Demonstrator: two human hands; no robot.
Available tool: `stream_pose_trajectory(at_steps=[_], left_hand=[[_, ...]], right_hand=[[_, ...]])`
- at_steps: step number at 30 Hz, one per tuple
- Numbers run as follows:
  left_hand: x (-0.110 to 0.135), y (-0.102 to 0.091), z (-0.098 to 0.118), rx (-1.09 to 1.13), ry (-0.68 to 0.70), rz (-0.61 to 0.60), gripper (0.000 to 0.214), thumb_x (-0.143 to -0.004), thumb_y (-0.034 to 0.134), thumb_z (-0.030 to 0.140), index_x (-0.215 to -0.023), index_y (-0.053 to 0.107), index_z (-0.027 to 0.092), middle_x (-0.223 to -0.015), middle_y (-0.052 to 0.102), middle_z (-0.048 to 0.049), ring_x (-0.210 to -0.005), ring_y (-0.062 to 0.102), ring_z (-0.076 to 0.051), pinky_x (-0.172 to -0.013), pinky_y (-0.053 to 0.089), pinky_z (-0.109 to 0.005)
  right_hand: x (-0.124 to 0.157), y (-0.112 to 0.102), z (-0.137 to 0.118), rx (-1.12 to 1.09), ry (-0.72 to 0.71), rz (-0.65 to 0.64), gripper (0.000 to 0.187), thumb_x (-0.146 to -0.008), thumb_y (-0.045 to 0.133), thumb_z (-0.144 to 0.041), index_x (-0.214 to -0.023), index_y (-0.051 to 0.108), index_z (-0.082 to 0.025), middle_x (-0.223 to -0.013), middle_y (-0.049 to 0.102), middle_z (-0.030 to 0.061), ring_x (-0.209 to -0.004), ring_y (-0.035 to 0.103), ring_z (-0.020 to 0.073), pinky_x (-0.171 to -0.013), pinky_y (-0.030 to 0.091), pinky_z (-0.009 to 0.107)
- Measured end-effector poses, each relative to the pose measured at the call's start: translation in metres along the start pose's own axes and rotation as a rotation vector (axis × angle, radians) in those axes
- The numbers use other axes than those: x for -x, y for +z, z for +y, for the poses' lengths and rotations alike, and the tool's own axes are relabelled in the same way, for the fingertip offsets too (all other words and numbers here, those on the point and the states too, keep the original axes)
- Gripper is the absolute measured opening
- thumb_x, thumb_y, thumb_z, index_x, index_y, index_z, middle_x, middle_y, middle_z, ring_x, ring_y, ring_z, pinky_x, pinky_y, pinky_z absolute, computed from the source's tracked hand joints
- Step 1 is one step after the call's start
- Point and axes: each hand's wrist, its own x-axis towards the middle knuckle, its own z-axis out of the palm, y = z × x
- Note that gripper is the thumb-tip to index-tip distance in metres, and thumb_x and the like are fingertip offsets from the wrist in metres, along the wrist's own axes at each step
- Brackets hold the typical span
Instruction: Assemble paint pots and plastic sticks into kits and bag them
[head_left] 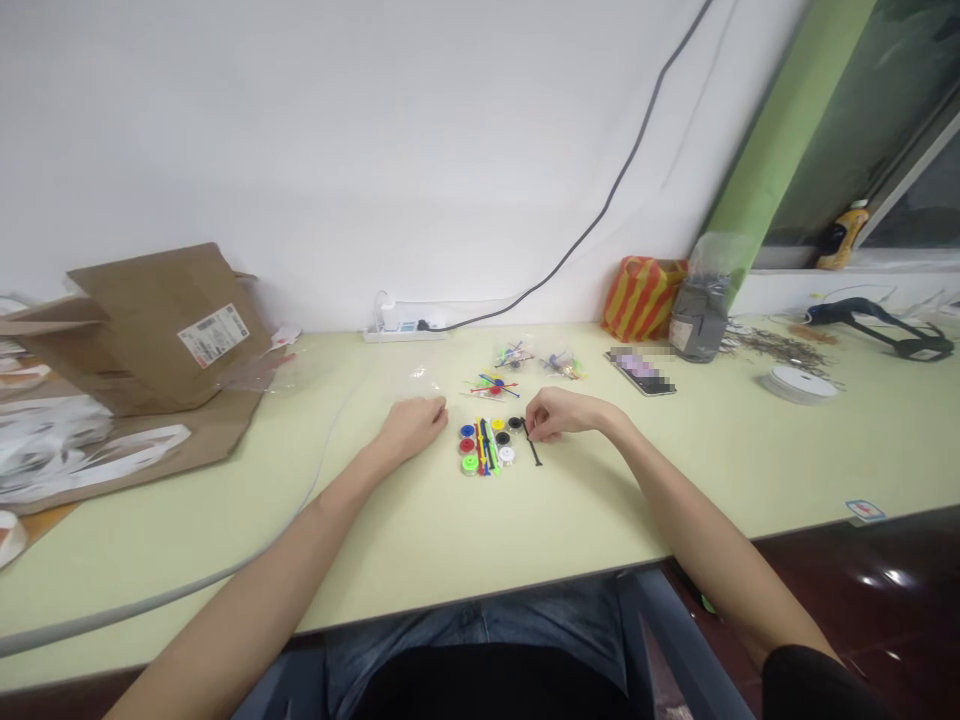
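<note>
A small cluster of coloured plastic rings and thin sticks point(486, 446) lies on the pale yellow-green table point(450, 530) between my hands. My right hand point(553, 413) rests just right of the cluster, its fingers pinched on a thin black stick point(532, 447) that points toward me. My left hand point(415, 424) lies curled, knuckles up, on the table just left of the cluster; what is in it, if anything, is hidden. Behind the cluster lie more coloured sticks point(493, 385) and two small clear bags point(536, 358) of similar parts.
A white power strip point(403, 322) with a grey cable sits by the wall. Brown paper bags point(161, 335) lie at the left, a grey cable point(187, 585) crosses the front left. At the right are a phone point(641, 370), a striped bag point(642, 296), a tape roll point(802, 384).
</note>
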Motion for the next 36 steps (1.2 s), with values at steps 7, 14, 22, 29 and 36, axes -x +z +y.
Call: stream_pose_trajectory(at_steps=[7,14,22,29,36], left_hand=[[-0.001,0.003,-0.002,-0.015,0.018,0.014,0.031,-0.097,0.034,0.032,-0.083,0.059,0.021,-0.083,0.068,-0.0104,-0.077,0.063,-0.026,-0.065,0.034,-0.034],[-0.001,0.006,-0.004,-0.028,0.012,0.028,0.030,-0.097,0.035,0.032,-0.084,0.059,0.021,-0.084,0.068,-0.0100,-0.076,0.064,-0.026,-0.063,0.033,-0.033],[0.001,0.004,-0.002,-0.030,0.022,0.035,0.029,-0.097,0.035,0.030,-0.085,0.059,0.020,-0.085,0.069,-0.0102,-0.078,0.065,-0.025,-0.065,0.035,-0.033],[0.002,0.002,0.001,0.020,0.012,0.060,0.028,-0.098,0.035,0.030,-0.086,0.058,0.020,-0.082,0.068,-0.0089,-0.075,0.064,-0.025,-0.063,0.034,-0.032],[0.006,-0.006,0.015,0.317,-0.012,0.267,0.029,-0.103,0.029,0.039,-0.103,0.054,0.023,-0.070,0.060,0.0003,-0.067,0.059,-0.020,-0.063,0.034,-0.029]], right_hand=[[0.001,0.001,0.001,0.042,-0.014,-0.007,0.011,-0.072,0.070,-0.023,-0.080,0.070,-0.015,-0.068,0.071,0.0020,-0.061,0.062,0.0148,-0.056,0.044,0.023],[-0.024,0.000,0.011,0.173,-0.116,0.371,0.018,-0.089,0.055,-0.019,-0.099,0.069,-0.014,-0.085,0.071,0.0053,-0.068,0.060,0.0132,-0.065,0.042,0.022],[-0.090,-0.005,0.019,0.461,-0.188,0.538,0.018,-0.090,0.067,-0.028,-0.103,0.074,-0.018,-0.099,0.065,0.0063,-0.088,0.056,0.0165,-0.072,0.035,0.024],[-0.091,-0.001,0.018,0.463,-0.258,0.644,0.011,-0.090,0.067,-0.026,-0.094,0.074,-0.019,-0.095,0.066,0.0056,-0.087,0.057,0.0176,-0.070,0.035,0.026],[-0.055,0.005,0.002,0.016,-0.332,0.890,0.013,-0.087,0.064,-0.030,-0.086,0.067,-0.017,-0.086,0.070,0.0051,-0.077,0.061,0.0169,-0.072,0.044,0.029]])
